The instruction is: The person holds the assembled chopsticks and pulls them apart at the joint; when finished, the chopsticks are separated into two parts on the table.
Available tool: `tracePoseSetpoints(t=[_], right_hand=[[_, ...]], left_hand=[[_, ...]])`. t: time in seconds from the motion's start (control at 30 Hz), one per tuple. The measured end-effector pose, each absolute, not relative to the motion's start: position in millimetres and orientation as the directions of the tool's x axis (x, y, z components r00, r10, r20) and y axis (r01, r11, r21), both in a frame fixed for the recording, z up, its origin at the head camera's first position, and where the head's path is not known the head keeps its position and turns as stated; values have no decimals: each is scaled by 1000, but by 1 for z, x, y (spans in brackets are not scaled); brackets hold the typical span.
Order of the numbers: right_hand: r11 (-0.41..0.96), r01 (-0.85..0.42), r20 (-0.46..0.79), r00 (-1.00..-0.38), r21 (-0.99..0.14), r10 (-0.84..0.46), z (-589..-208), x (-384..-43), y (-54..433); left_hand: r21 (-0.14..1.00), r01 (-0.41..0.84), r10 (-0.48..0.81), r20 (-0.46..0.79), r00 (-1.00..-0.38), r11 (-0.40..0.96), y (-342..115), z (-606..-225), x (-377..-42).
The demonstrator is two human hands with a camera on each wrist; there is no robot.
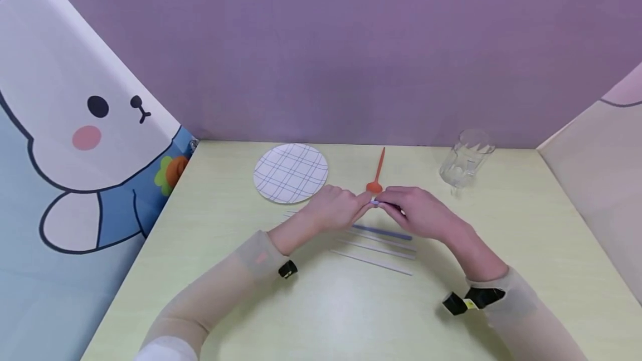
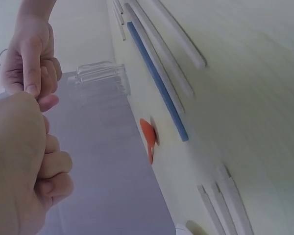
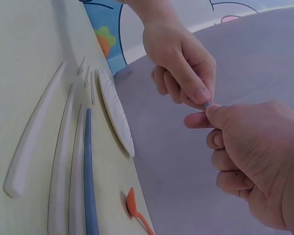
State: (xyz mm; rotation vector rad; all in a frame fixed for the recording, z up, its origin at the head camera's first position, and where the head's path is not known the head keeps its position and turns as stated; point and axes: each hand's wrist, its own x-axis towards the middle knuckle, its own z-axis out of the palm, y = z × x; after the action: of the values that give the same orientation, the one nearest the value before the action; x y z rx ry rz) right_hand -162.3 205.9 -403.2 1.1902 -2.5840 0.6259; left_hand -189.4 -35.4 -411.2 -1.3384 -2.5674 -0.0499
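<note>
My left hand (image 1: 337,208) and right hand (image 1: 420,211) meet in the air above the table, fingertips close together. Between their thumbs and forefingers both pinch a small blue-and-white piece (image 3: 206,104); most of it is hidden by the fingers, so its kind cannot be told. The other fingers of both hands are curled in. Below them on the table lie a blue straw-like stick (image 1: 383,232) and several white straw-like sticks (image 1: 373,262), roughly side by side. An orange spoon (image 1: 374,186) lies just beyond the fingertips, its handle pointing to the back.
A round white board with a blue grid pattern (image 1: 291,173) lies at the back left. At the back right stands a clear, ribbed glass vessel (image 1: 463,160). A purple panel (image 1: 321,54) rises behind the table (image 1: 311,316), with printed panels at both sides.
</note>
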Motion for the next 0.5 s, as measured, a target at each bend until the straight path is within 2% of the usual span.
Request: tracePoseSetpoints(t=[0.5], right_hand=[[508,-807,385,-590,-300,-710,-402,-163,208]], left_hand=[[-28,833,826,153,-543,553,-37,-410,-189]])
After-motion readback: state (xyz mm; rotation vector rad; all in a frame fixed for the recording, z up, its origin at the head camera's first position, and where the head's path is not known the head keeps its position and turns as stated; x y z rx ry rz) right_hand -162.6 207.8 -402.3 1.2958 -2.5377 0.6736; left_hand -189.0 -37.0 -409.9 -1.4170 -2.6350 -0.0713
